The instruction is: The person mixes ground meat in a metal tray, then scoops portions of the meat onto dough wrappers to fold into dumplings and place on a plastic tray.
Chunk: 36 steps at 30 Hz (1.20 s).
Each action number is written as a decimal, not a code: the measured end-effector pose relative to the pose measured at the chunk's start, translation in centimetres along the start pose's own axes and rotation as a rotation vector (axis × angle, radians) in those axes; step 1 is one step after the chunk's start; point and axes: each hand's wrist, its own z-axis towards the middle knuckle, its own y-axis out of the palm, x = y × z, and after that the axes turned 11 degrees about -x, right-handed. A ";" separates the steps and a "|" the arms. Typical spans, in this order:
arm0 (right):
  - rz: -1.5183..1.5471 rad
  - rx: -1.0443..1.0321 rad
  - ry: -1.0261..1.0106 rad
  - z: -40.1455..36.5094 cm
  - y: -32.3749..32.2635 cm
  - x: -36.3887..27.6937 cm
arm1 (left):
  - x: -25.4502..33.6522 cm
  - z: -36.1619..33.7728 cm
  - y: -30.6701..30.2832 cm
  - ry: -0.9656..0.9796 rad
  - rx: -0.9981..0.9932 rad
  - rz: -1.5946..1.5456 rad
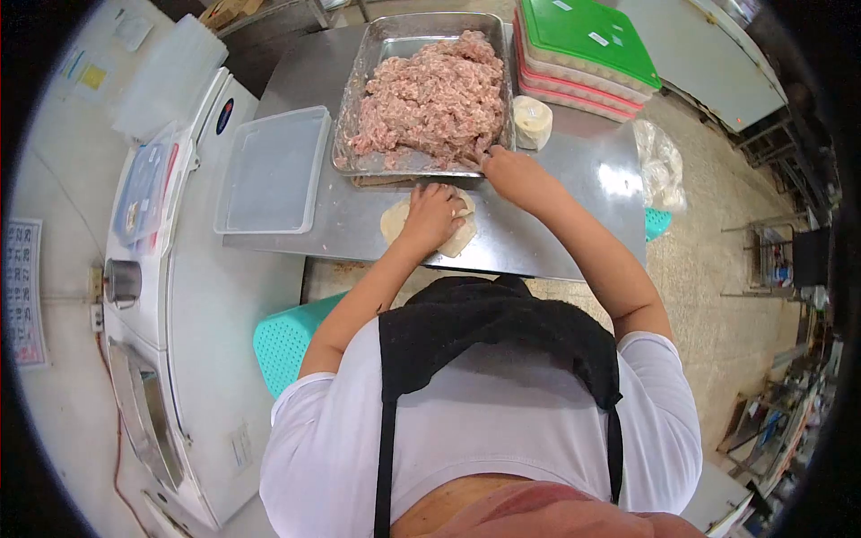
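Observation:
Minced meat (pixel 430 99) fills much of a deep metal tray (pixel 354 161) on the steel table. My right hand (pixel 516 177) is at the tray's near right corner, its fingers closed at the edge of the meat; a small tool seems to be in them, too small to make out. Flat round dough pieces (pixel 459 238) lie on the table in front of the tray. My left hand (pixel 434 213) rests on them with its fingers spread. A stack of round wrappers (pixel 532 123) stands right of the tray.
An empty clear plastic container (pixel 273 170) lies at the left of the steel table (pixel 574 193). Stacked boxes with a green lid (pixel 587 40) stand at the back right. A plastic bag (pixel 659 166) hangs by the right edge. Turquoise stool (pixel 291 341) below left.

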 end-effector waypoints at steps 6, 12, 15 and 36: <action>-0.034 0.017 -0.093 3.6 0.7 1.4 | -1.3 -1.7 -2.5 -0.106 0.032 -0.027; -0.041 0.074 -0.155 2.1 -2.7 2.6 | -3.3 -4.0 -3.0 -0.058 -0.053 -0.220; -0.190 0.012 -0.159 1.7 -5.0 3.8 | -3.1 -3.8 -4.4 0.004 -0.033 -0.262; -0.232 -0.082 0.114 3.9 -7.2 -1.5 | -21.2 -9.2 -5.1 -0.268 0.443 -0.309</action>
